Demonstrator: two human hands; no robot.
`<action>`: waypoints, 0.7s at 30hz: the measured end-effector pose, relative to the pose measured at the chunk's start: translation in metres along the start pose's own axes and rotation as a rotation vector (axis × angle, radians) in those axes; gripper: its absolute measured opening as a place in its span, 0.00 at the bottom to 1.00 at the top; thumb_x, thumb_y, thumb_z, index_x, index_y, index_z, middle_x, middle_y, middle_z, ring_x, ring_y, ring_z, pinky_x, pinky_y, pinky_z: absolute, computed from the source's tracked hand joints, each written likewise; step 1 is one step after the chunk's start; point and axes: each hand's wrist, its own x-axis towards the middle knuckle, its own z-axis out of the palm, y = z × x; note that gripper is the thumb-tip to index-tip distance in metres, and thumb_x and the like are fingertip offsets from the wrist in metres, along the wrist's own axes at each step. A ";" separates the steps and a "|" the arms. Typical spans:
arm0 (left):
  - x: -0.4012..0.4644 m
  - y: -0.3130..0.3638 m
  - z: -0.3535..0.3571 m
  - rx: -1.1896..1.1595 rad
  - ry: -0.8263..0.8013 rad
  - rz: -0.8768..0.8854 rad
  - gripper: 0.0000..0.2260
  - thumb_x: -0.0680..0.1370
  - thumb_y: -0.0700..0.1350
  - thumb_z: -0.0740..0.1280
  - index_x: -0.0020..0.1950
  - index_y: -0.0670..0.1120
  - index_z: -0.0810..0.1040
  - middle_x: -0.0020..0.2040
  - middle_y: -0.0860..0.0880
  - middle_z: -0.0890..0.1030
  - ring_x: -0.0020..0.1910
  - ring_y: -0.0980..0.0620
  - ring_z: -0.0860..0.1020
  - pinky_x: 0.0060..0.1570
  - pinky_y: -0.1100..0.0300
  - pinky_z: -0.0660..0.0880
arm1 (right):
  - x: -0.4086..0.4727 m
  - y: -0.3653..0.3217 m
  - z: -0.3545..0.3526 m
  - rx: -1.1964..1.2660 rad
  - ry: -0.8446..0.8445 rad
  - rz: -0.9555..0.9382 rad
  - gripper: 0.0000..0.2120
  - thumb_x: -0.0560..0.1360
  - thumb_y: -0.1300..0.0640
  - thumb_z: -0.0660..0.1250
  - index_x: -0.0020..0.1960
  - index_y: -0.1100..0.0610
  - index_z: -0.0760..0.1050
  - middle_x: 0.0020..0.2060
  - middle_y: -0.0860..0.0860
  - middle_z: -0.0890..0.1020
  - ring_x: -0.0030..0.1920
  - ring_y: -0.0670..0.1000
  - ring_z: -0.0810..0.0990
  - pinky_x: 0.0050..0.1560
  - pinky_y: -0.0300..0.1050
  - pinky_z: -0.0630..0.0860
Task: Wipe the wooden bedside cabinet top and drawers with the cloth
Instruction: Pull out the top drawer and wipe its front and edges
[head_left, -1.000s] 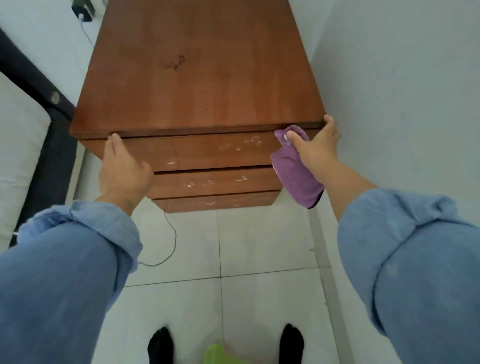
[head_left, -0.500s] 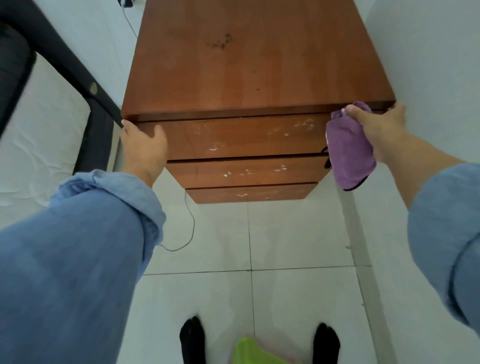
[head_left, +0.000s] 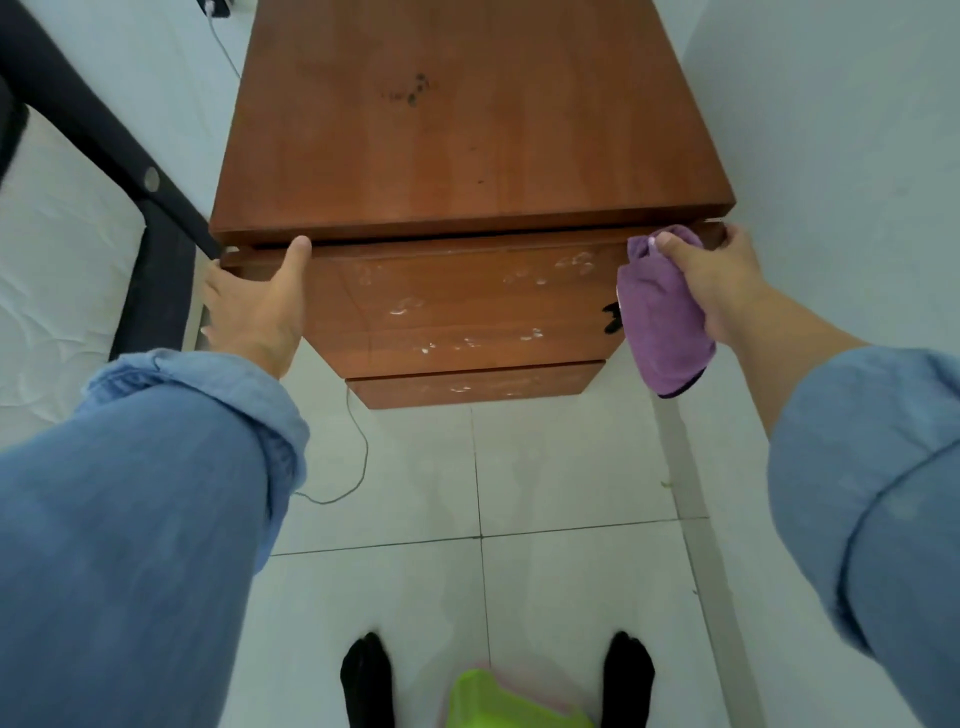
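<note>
1. Your right hand (head_left: 711, 283) grips the purple cloth (head_left: 662, 322), which hangs at the right end of the top drawer (head_left: 457, 296).
2. Your left hand (head_left: 254, 306) clasps that drawer's left end, thumb on its upper edge.
3. The wooden bedside cabinet (head_left: 467, 130) stands between both hands.
</note>
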 end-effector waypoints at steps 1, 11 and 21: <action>-0.002 -0.001 0.000 0.001 0.004 -0.010 0.50 0.61 0.74 0.61 0.76 0.49 0.55 0.75 0.51 0.61 0.73 0.39 0.58 0.71 0.41 0.56 | -0.002 0.002 -0.001 -0.008 0.000 0.004 0.41 0.62 0.44 0.76 0.69 0.52 0.62 0.63 0.52 0.74 0.59 0.53 0.77 0.63 0.54 0.74; -0.037 -0.012 -0.004 0.322 0.130 0.173 0.37 0.77 0.61 0.57 0.76 0.39 0.52 0.76 0.42 0.57 0.75 0.40 0.57 0.73 0.39 0.46 | -0.030 0.010 -0.016 -0.140 0.129 -0.055 0.36 0.69 0.44 0.71 0.72 0.55 0.62 0.68 0.54 0.69 0.65 0.53 0.72 0.67 0.47 0.69; -0.076 -0.008 0.030 0.645 -0.033 0.874 0.31 0.75 0.58 0.53 0.74 0.43 0.63 0.73 0.46 0.66 0.74 0.49 0.61 0.73 0.46 0.51 | -0.017 -0.028 -0.029 -0.474 0.336 -0.394 0.10 0.76 0.56 0.62 0.50 0.54 0.82 0.48 0.54 0.84 0.50 0.54 0.80 0.50 0.40 0.70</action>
